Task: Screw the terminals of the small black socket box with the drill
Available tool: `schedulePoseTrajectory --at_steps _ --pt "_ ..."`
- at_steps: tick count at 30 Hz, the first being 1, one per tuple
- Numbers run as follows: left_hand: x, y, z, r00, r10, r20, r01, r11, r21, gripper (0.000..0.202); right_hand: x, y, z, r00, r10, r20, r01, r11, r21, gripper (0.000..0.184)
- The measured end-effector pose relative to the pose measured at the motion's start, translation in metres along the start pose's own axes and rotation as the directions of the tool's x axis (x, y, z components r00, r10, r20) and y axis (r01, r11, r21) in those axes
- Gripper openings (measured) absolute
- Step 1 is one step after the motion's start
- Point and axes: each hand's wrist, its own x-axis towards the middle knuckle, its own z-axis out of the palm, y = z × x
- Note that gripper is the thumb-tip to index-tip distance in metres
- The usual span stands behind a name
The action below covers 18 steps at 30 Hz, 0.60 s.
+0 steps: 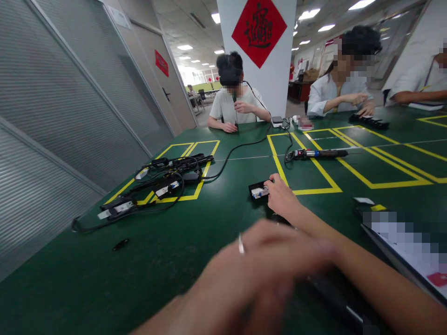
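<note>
My right hand reaches forward over the green table, its fingers curled against the right end of a small black box with a white and blue insert. My left hand hovers close to the camera. It wears a ring and is smeared by motion, so its fingers cannot be read. A long dark object lies under my right forearm; its shape is unclear.
A tangle of black cables and adapters lies at the left. A long black tool rests across yellow floor-tape lines. A small dark piece lies near left. A flat blurred sheet sits right. Three seated people work across the table.
</note>
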Motion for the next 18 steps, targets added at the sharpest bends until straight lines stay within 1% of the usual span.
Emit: schedulePoseTrajectory --at_steps 2,3,5,7,9,11,14,18 --pt "0.043 -0.003 0.013 0.983 0.136 0.121 -0.141 0.989 0.036 0.042 0.002 0.002 0.001 1.000 0.006 0.002 -0.006 1.000 0.008 0.025" --pt "0.062 -0.010 0.020 0.970 0.204 0.134 -0.213 0.975 0.057 0.039 0.002 0.002 0.002 1.000 0.008 0.000 -0.008 1.000 0.012 0.025" --pt "0.092 -0.035 0.035 0.958 0.236 0.161 -0.256 0.959 0.119 0.046 0.003 0.002 0.002 1.000 0.006 -0.013 -0.005 1.000 0.022 0.025" --pt "0.110 -0.067 0.054 0.951 0.229 0.210 -0.262 0.954 0.146 0.061 0.002 0.002 0.002 1.000 -0.002 -0.030 0.004 0.999 0.035 0.023" --pt "0.118 -0.096 0.072 0.945 0.228 0.233 -0.260 0.958 0.118 0.063 0.002 0.001 0.002 0.999 -0.009 -0.048 0.012 0.999 0.052 0.021" --pt "0.119 -0.115 0.086 0.956 0.223 0.189 -0.235 0.971 0.043 0.056 0.002 0.001 0.001 0.998 -0.014 -0.067 0.020 0.997 0.077 0.019" --pt "0.118 -0.125 0.096 0.971 0.195 0.137 -0.194 0.981 -0.026 0.046 0.002 0.000 -0.003 0.995 -0.033 -0.091 0.044 0.991 0.128 0.016" --pt "0.118 -0.128 0.095 0.988 0.120 0.102 -0.115 0.992 -0.059 0.041 0.001 -0.006 -0.010 0.988 -0.055 -0.144 0.083 0.977 0.195 0.018"
